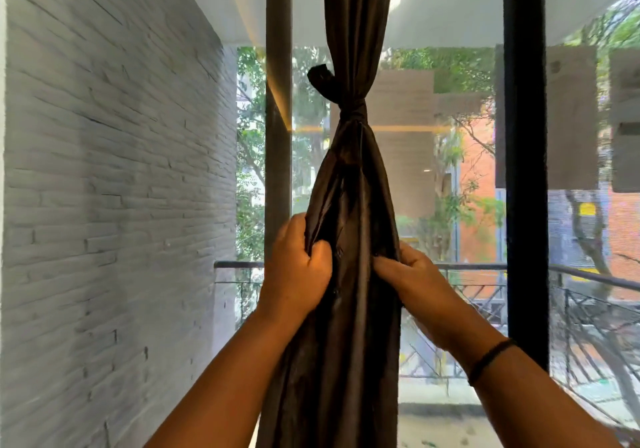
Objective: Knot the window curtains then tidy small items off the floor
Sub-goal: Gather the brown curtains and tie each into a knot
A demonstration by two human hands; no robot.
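Note:
A dark brown curtain (349, 184) hangs in front of the window, gathered into one bundle. A tight knot (351, 109) sits in it at mid height, with a short loop of fabric sticking out to the upper left. Below the knot the cloth flares out and falls straight down. My left hand (298, 267) grips the left edge of the curtain, fingers curled into the folds. My right hand (412, 274) pinches the right edge at about the same height. A dark band circles my right wrist. The floor and any small items on it are out of view.
A white brick wall (104, 187) runs close along the left. A grey post (278, 118) stands just left of the curtain and a black window frame (526, 170) to the right. Beyond the glass are a balcony railing (485, 274), trees and buildings.

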